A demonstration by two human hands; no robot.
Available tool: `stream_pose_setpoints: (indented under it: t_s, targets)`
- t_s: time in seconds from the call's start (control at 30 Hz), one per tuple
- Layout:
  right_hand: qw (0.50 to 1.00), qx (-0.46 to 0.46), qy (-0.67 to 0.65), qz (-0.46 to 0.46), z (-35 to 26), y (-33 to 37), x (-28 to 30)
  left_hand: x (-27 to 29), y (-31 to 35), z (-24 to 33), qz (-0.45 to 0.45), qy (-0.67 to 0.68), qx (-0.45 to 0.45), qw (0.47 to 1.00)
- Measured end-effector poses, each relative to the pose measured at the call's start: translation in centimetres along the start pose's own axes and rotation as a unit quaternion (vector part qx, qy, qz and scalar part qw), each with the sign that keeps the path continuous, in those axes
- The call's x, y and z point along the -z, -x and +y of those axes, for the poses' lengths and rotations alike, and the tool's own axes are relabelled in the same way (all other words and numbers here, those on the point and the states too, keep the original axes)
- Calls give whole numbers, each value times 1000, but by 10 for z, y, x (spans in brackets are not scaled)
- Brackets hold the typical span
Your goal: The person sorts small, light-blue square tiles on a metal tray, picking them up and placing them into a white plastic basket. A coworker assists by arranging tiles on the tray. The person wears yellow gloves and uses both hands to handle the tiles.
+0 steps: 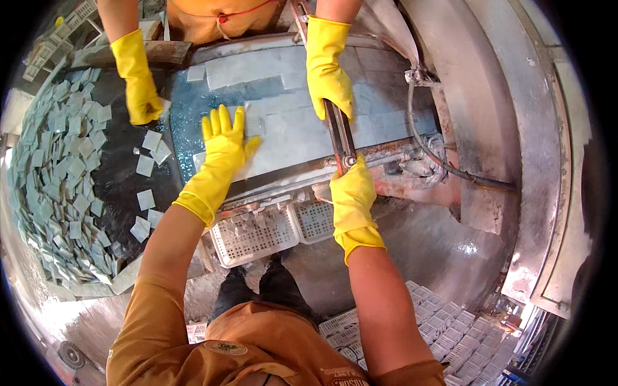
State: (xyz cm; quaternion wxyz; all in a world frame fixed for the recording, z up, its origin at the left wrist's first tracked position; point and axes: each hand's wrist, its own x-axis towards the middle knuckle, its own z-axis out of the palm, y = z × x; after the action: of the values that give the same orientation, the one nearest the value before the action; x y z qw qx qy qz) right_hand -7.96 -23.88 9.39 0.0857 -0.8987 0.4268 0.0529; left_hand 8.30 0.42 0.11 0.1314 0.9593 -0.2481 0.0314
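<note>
My left hand (222, 151), in a yellow rubber glove, lies flat with fingers spread on pale square tiles (283, 132) laid edge to edge on a wet bluish belt (183, 128). My right hand (355, 193), gloved the same way, is closed around the near end of a dark metal bar (342, 136) that crosses over the tile rows. Across from me, a co-worker's gloved hand (330, 87) grips the bar's far part. The co-worker's other gloved hand (143, 100) is at the belt's left end, with a tile (165, 107) at its fingertips.
A big heap of loose tiles (61, 174) covers the left side, and several single tiles (145, 165) lie on the dark surface beside it. White perforated baskets (254, 238) sit below the belt's near edge. At right, a hose (418, 132) hangs beside a large metal housing (489, 96).
</note>
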Motion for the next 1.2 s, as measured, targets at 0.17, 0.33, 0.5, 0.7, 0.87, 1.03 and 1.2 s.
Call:
stream_pose_setpoints:
  t_s: [0.17, 0.33, 0.5, 0.7, 0.87, 1.03, 1.2]
  targets:
    - [1000, 9, -4, 18, 5, -3, -6, 13, 30, 41, -11, 62, -80, 995]
    - [1000, 1, 3, 22, 10, -3, -4, 55, 41, -7, 26, 176, -128, 976]
    - [999, 9, 16, 32, 5, -1, -6, 69, 63, -157, 141, -14, -33, 989]
    - [999, 11, -6, 31, 14, -5, -12, 33, 61, -148, 87, -96, 96, 987]
    - [998, 41, -17, 35, 11, -4, -13, -19, 12, -57, 119, -66, 133, 982]
    - [995, 42, 4, 93, 14, -2, -20, -6, 1, 2, 15, -14, 130, 991]
    - [997, 45, -18, 60, 10, -2, -10, 1, 44, 22, -17, 15, 53, 998]
